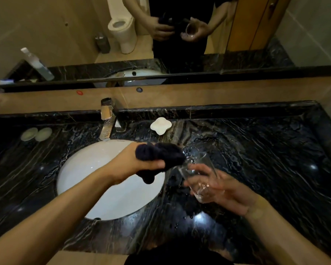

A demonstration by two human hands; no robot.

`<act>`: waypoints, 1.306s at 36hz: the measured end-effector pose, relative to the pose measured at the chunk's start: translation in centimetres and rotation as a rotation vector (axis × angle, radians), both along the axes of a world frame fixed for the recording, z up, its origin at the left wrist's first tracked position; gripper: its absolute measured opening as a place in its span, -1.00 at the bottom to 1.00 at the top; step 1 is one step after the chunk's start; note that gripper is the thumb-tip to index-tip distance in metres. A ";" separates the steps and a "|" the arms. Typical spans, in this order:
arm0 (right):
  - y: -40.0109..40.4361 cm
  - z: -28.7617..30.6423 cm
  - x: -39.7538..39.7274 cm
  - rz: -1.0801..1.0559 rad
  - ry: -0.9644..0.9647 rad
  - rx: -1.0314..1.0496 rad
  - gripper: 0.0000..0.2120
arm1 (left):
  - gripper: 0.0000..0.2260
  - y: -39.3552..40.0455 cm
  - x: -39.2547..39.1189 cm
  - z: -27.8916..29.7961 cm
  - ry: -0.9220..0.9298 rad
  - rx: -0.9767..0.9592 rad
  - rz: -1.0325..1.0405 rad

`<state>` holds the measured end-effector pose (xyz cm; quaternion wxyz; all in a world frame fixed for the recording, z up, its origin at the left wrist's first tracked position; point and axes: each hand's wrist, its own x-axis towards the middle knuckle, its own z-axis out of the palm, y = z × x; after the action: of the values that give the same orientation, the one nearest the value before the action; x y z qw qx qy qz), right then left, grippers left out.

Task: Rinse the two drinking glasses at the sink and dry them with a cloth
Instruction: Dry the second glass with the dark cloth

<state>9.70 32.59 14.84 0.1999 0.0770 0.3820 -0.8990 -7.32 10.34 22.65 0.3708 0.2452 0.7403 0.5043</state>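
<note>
Dark cloth (pixel 159 156) gripped (left hand (pixel 139 163)), glass (pixel 198 176) right

The sink (pixel 96 169) sits left in the counter (pixel 256 150), the tap (pixel 108 119) behind it; a dish (pixel 161 125) lies right of the tap, two discs (pixel 36 134) far left, the mirror (pixel 161 35) behind all

Right of the right hand (pixel 221 188) the dark surface (pixel 266 150) lies open. Beyond the left hand (pixel 139 162), a faucet (pixel 107 121) and white soap dish (pixel 161 125) stand in the way.
</note>
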 end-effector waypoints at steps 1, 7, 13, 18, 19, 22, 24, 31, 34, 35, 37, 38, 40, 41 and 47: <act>-0.1 0.1 -0.1 -0.071 0.000 0.073 -0.21 | -0.64 0.1 0.5 -0.5 -0.048 0.047 0.147; -2.4 0.8 -1.5 -0.412 -0.042 0.313 -0.39 | -0.48 2.4 5.9 -2.2 0.047 0.250 0.574; -5.9 1.0 -3.2 -0.704 -0.044 0.265 -0.08 | -0.20 4.8 10.8 -4.9 0.431 0.306 0.404; -7.4 1.4 -3.9 -0.824 -0.070 0.380 -0.45 | -0.20 5.3 12.0 -5.8 0.369 0.302 0.421; -7.5 1.3 -3.9 -0.828 -0.083 0.434 -0.42 | -0.23 5.4 11.9 -5.7 0.332 0.296 0.448; -8.0 0.6 -3.8 -0.839 -0.085 0.517 -0.45 | -0.54 6.0 11.8 -5.4 0.292 0.285 0.552; -8.0 0.4 -3.6 -0.816 -0.071 0.507 -0.49 | -0.65 6.2 11.8 -5.5 0.321 0.287 0.592; -7.0 1.9 -2.7 -0.680 -0.110 0.217 -0.54 | -0.62 5.6 11.6 -5.9 0.319 0.349 0.573; -6.2 2.2 -2.3 -0.599 -0.123 0.216 -0.56 | -0.61 5.2 11.3 -5.6 0.299 0.357 0.535; -5.9 2.2 -2.2 -0.574 -0.116 0.196 -0.54 | -0.60 5.1 11.1 -5.6 0.311 0.348 0.516; -5.5 2.5 -2.2 -0.526 -0.109 0.193 -0.52 | -0.60 4.8 10.6 -5.7 0.331 0.330 0.494; -5.4 2.3 -2.2 -0.512 -0.107 0.211 -0.52 | -0.60 4.7 10.4 -5.9 0.336 0.321 0.488; -5.3 2.3 -2.2 -0.534 -0.126 0.230 -0.51 | -0.60 4.6 10.0 -6.0 0.361 0.304 0.467; -5.3 2.0 -2.2 -0.554 -0.127 0.236 -0.48 | -0.60 4.6 9.9 -6.1 0.381 0.295 0.454; -5.8 1.6 -2.2 -0.565 -0.190 0.253 -0.55 | -0.55 4.6 10.7 -6.4 0.545 0.250 0.371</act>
<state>7.47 26.75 16.40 -0.0341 0.2879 0.4339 -0.8530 3.34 14.94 16.27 0.0290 0.2758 0.7765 0.5658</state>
